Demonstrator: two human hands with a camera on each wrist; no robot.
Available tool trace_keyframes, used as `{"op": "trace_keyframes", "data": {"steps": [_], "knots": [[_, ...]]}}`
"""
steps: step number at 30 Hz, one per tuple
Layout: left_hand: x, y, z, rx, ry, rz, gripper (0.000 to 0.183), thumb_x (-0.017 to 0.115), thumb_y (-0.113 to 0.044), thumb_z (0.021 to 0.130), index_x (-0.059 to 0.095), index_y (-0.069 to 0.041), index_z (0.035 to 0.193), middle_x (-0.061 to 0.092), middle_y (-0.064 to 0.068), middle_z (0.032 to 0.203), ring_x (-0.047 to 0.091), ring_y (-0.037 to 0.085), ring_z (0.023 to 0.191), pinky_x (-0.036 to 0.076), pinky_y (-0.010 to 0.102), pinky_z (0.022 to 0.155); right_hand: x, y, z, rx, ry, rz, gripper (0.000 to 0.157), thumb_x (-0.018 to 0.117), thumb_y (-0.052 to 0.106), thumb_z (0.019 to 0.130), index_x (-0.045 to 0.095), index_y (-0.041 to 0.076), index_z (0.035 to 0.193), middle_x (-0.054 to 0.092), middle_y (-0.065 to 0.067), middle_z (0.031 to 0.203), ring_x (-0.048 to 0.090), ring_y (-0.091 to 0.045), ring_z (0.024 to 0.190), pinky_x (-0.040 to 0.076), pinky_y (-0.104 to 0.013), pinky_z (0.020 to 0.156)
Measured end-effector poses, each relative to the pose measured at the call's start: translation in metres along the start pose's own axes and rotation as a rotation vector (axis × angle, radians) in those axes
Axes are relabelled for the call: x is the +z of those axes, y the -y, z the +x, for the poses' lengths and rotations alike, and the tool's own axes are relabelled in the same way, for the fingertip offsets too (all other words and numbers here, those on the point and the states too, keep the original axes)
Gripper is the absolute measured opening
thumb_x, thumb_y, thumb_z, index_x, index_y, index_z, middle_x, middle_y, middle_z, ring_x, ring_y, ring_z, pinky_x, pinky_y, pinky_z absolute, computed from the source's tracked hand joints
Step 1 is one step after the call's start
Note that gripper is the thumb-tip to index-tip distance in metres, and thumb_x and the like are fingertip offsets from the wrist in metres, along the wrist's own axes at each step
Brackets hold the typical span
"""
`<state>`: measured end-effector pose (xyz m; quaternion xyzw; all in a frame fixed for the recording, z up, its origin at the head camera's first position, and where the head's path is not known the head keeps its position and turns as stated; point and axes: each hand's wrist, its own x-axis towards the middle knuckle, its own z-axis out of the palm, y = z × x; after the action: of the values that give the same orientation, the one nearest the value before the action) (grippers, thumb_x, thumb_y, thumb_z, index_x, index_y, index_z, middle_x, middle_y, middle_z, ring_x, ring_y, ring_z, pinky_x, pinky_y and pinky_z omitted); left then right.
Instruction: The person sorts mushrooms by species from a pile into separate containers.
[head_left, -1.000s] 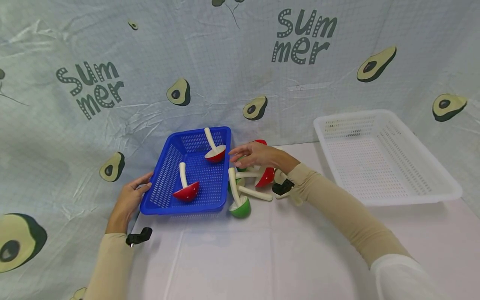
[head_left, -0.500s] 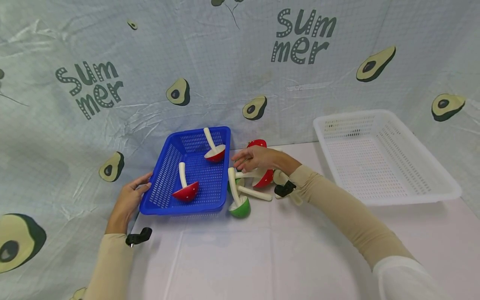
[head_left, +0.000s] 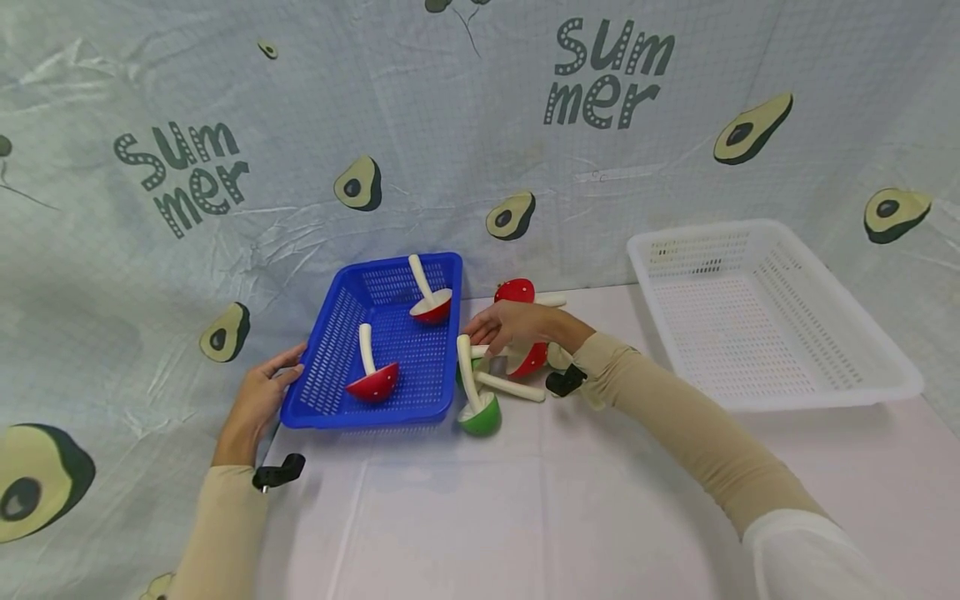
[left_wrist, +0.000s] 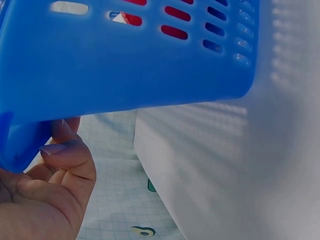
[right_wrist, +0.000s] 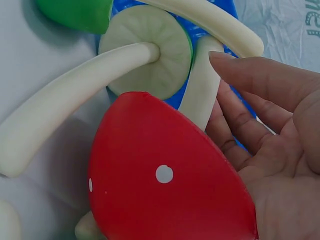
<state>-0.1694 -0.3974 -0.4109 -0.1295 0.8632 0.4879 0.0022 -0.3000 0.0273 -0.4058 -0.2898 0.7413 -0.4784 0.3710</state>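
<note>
At the left edge of the blue basket [head_left: 360, 419], my left hand [head_left: 258, 396] grips the rim, its thumb and fingers curled round the plastic [left_wrist: 25, 142]. Two red-capped toy mushrooms lie inside it, one in front [head_left: 373, 383] and one at the back [head_left: 432, 310]. My right hand [head_left: 517, 323] reaches into a pile of toy mushrooms to the right of this basket. In the right wrist view, its thumb [right_wrist: 260, 75] lies at the edge of a pale stem [right_wrist: 201, 82], with fingers behind. A spotted red cap [right_wrist: 165, 170] fills the foreground.
A green-capped mushroom [head_left: 482, 415] lies at the pile's front, its stem leaning toward the blue basket. Another red mushroom [head_left: 515, 290] lies behind my right hand. A white basket [head_left: 911, 382] stands on the right of the table. A printed sheet [head_left: 450, 125] hangs behind.
My right hand has drawn back slightly from the blue basket's edge and lowered into the pile, uncovering the red mushroom behind it. My left hand stays on the rim.
</note>
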Motion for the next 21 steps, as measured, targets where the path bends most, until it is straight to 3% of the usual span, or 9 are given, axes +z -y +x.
{"op": "trace_keyframes", "data": {"steps": [9, 14, 21], "knots": [[0.0, -0.001, -0.001, 0.007, 0.002, 0.006, 0.05, 0.046, -0.027, 0.109, 0.041, -0.013, 0.156, 0.041, 0.018, 0.145, 0.056, 0.015, 0.104, 0.052, 0.018, 0.077, -0.002, -0.003, -0.003, -0.032, -0.009, -0.074, 0.049, 0.07, -0.007, 0.089, 0.063, 0.003, 0.136, 0.068, -0.009, 0.115, 0.065, -0.023, 0.105, 0.057, -0.031, 0.092], [0.001, -0.001, -0.001, 0.009, -0.003, 0.007, 0.049, 0.047, -0.025, 0.109, 0.042, -0.013, 0.156, 0.042, 0.017, 0.145, 0.055, 0.012, 0.104, 0.051, 0.017, 0.078, -0.009, -0.005, -0.009, -0.123, -0.022, -0.129, 0.049, 0.071, 0.0, 0.091, 0.061, 0.004, 0.139, 0.068, -0.008, 0.121, 0.064, -0.023, 0.111, 0.056, -0.032, 0.094], [0.0, -0.002, -0.003, 0.02, -0.002, -0.012, 0.049, 0.048, -0.023, 0.108, 0.042, -0.011, 0.156, 0.043, 0.017, 0.143, 0.057, 0.009, 0.099, 0.052, 0.017, 0.076, -0.02, -0.007, -0.021, -0.229, -0.075, -0.099, 0.05, 0.072, 0.007, 0.093, 0.058, 0.003, 0.141, 0.063, -0.01, 0.119, 0.061, -0.024, 0.11, 0.055, -0.034, 0.094]]}}
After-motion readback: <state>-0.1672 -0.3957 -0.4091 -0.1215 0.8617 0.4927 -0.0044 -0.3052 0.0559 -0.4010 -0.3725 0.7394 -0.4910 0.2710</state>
